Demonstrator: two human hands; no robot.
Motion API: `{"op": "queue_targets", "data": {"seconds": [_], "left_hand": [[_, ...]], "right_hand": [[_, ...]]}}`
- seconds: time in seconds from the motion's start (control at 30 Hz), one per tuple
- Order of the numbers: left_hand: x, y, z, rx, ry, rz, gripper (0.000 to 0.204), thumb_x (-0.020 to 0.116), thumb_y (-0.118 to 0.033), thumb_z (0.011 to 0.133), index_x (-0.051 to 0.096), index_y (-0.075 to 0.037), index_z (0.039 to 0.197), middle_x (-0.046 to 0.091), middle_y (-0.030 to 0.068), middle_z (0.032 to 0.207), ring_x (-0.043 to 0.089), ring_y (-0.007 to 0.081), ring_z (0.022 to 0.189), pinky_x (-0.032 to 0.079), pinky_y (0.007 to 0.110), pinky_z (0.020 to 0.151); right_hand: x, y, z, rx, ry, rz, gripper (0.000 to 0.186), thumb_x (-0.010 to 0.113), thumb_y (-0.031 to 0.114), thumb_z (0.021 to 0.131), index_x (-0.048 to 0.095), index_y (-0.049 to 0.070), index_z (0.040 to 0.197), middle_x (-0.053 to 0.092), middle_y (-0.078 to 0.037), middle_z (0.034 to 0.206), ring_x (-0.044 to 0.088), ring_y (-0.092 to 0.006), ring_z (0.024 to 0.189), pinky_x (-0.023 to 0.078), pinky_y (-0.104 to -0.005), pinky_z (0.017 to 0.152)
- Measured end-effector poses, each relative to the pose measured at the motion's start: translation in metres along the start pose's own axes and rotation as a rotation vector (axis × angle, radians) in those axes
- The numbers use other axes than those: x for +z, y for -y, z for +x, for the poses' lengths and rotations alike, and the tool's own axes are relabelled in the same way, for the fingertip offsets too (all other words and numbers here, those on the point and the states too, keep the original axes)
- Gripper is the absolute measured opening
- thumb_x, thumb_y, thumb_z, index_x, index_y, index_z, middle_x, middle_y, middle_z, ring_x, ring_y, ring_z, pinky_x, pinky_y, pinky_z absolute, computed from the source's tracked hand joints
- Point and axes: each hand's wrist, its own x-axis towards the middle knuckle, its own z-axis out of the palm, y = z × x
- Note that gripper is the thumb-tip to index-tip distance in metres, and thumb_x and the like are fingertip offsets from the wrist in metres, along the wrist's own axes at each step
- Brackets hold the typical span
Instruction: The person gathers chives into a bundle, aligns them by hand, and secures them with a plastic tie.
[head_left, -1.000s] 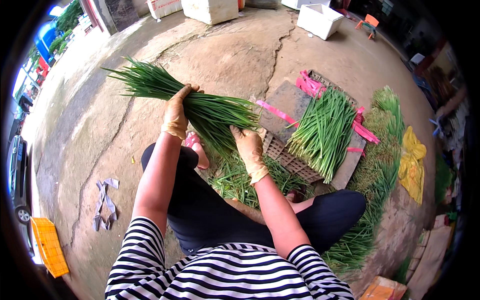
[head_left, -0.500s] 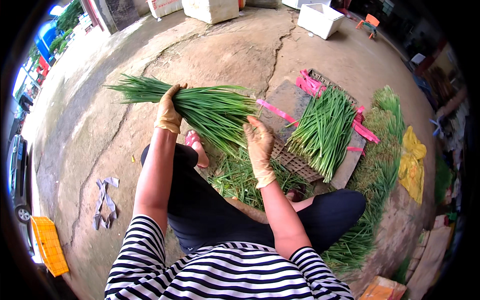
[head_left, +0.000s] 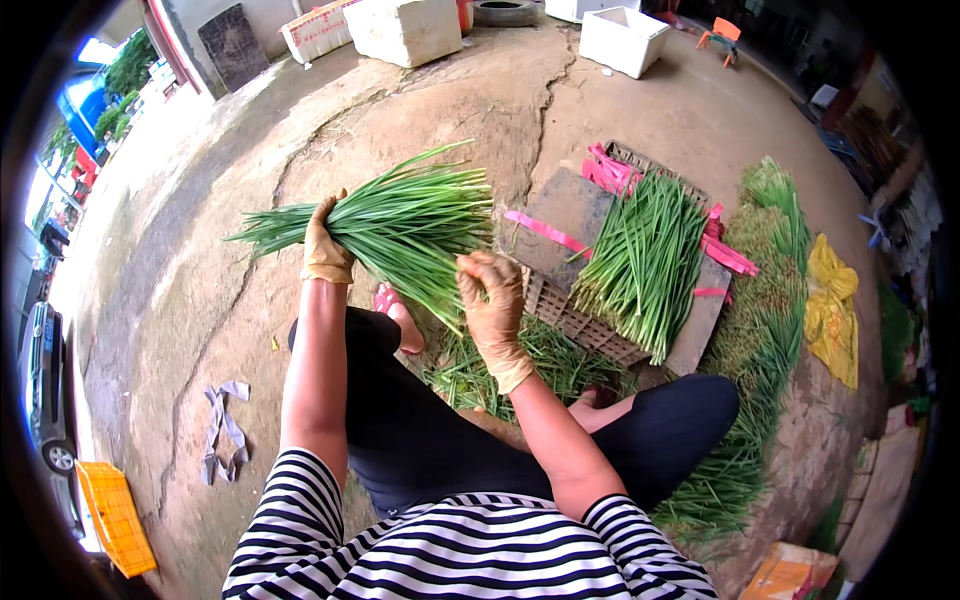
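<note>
My left hand (head_left: 326, 245), in a tan glove, is wrapped round a bunch of garlic chives (head_left: 415, 215). The long green leaves fan out to the right of the fist, and a tapered end sticks out to its left. Beside the bunch's lower right edge is my gloved right hand (head_left: 495, 312), its fingers curled in a pinch; what they hold, if anything, is too small to make out. To the right, a second pile of chives (head_left: 645, 265) lies over a pink strap (head_left: 548, 232) on a grey board (head_left: 555, 200) across a woven crate (head_left: 580, 325).
Loose green trimmings (head_left: 510, 360) cover the ground between my feet. A long heap of chives (head_left: 755, 330) lies right of the crate, beside a yellow plastic bag (head_left: 830, 300). White foam boxes (head_left: 405, 32) stand far off; a yellow crate (head_left: 115, 515) and grey cloth strips (head_left: 225, 430) are left.
My left hand has moved slightly left and down with the bunch, whose right end now fans upward. My right hand has shifted left and down, its fingers going from spread to curled.
</note>
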Motion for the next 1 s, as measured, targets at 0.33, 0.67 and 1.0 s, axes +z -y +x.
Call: {"op": "queue_targets", "data": {"seconds": [0.33,0.67,1.0], "left_hand": [[0.007,0.004,-0.007,-0.03,0.055,0.035,0.017,0.054,-0.011,0.081,0.059,0.002,0.092,0.061,0.0084,0.083,0.058,0.0231,0.076,0.049,0.036,0.074],[-0.001,-0.002,0.0,0.038,0.008,0.016,0.019,0.055,-0.009,0.08,0.056,0.003,0.094,0.061,0.0101,0.09,0.057,0.0247,0.081,0.049,0.038,0.077],[-0.013,-0.037,0.002,0.086,0.065,-0.024,0.019,0.053,-0.009,0.081,0.058,0.002,0.095,0.062,0.0111,0.09,0.058,0.0257,0.085,0.048,0.04,0.08]], "right_hand": [[-0.002,-0.031,0.062,0.717,0.12,0.482,0.034,0.073,0.023,0.067,0.059,0.004,0.09,0.056,-0.013,0.105,0.049,-0.0263,0.105,0.033,-0.0365,0.095],[-0.001,-0.003,0.043,0.714,-0.153,0.86,0.017,0.068,0.015,0.074,0.06,0.006,0.087,0.057,-0.004,0.105,0.048,-0.017,0.101,0.033,-0.0317,0.092],[-0.101,-0.031,0.046,0.689,-0.275,1.611,0.012,0.053,0.019,0.083,0.056,0.008,0.084,0.055,-0.003,0.066,0.045,-0.0097,0.05,0.042,-0.0234,0.053]]}}
